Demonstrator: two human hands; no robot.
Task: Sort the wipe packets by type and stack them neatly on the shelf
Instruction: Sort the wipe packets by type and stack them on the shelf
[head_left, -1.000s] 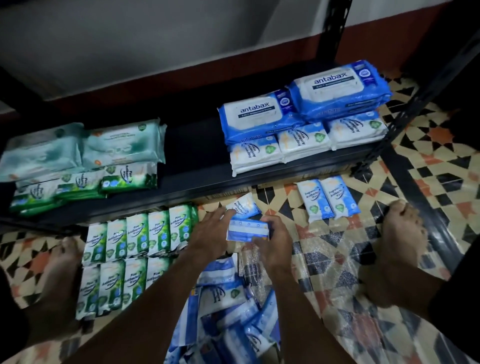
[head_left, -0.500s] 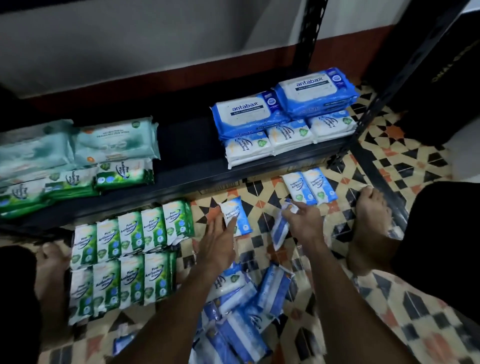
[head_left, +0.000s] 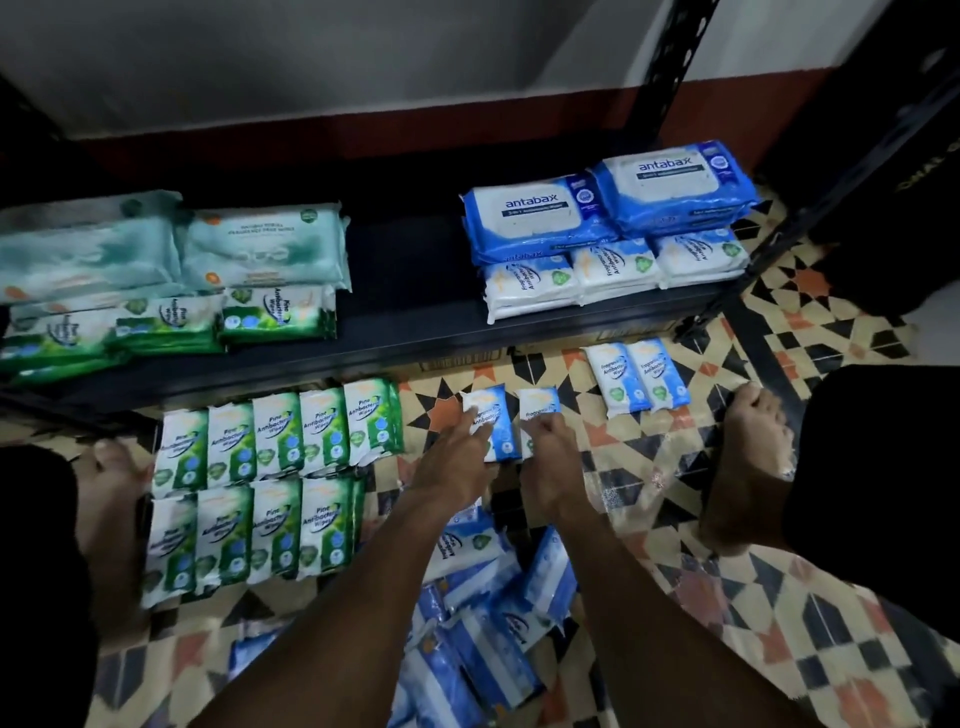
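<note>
- Nearest me, the loose blue packets (head_left: 483, 613) lie heaped on the tiled floor (head_left: 727, 597). They are glossy film pillows, probably light, squashy and slippery. I'd take one across its long sides, not by the crimped ends.
- My left grip (head_left: 460, 457) is released, with its fingers laid fairly straight on the left blue packet (head_left: 493, 405), which lies flat on the tiles.
- My right grip (head_left: 550, 452) covers the lower half of the right blue packet (head_left: 540, 402), just beside the first. Its fingers are bent, but I cannot tell whether they pinch or only press.
- To the left, the green packets (head_left: 275, 467) sit in two tidy rows with their edges touching.
- Further right, a blue pair (head_left: 636, 376) lies side by side.
- Farthest is the dark metal shelf (head_left: 415, 338). It holds green and teal packs (head_left: 260, 244) at the left. At the right, the big antabax packs (head_left: 535, 213) rest on smaller white-and-blue ones.
</note>
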